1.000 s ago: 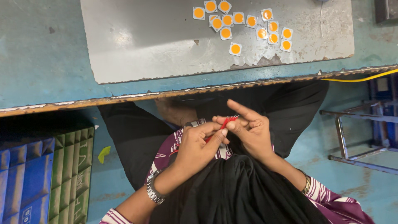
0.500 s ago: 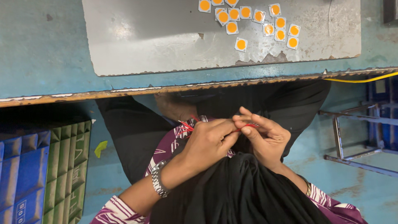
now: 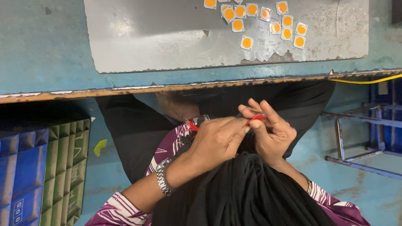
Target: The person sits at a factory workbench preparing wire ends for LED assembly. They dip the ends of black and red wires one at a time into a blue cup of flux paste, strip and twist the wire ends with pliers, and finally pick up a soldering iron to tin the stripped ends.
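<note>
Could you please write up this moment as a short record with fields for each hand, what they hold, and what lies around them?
left hand: fingertips pinched on the red wires, metal wristwatch on the wrist
right hand: pinches the same wires from the other side
red wires: thin bundle, loose ends fanning out by the left hand
grey plate: lies on the blue table
square chips: white with orange centres, clustered on the plate
crates: blue and green, on the floor at left
</note>
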`<state>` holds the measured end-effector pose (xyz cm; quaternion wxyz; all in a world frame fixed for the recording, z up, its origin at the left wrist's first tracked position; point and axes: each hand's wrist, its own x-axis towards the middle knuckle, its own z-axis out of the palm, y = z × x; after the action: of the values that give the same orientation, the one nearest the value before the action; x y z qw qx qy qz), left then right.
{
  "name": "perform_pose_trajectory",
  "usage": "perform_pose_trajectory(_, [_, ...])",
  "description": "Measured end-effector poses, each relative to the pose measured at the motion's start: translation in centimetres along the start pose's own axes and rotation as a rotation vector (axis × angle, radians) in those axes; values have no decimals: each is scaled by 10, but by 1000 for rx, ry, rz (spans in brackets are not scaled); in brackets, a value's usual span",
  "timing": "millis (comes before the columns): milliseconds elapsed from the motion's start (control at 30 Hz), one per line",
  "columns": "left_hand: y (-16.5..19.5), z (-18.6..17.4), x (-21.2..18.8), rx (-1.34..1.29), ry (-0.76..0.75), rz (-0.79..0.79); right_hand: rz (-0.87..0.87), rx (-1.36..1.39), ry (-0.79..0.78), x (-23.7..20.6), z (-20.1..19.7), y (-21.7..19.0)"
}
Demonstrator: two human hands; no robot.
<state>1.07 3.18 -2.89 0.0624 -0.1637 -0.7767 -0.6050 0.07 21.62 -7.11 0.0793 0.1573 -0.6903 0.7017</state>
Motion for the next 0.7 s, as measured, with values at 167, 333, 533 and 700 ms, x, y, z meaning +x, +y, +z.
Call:
perform_pose_trajectory(167, [0,2,-2,-51,9,-25,-37,-136,-55,1,1,-2])
perform_pose_trajectory(333, [-1,2,-1,-38,12,-47,-34,-156,-40,-1,1,4])
perform_pose_trajectory(533, [-2,0,-4,26,10,2,267,364,15,-3,-2,5])
perform_pose_trajectory(700, [-4,-5,-9,-90,22,-105,679,717,-144,2,-6,-2])
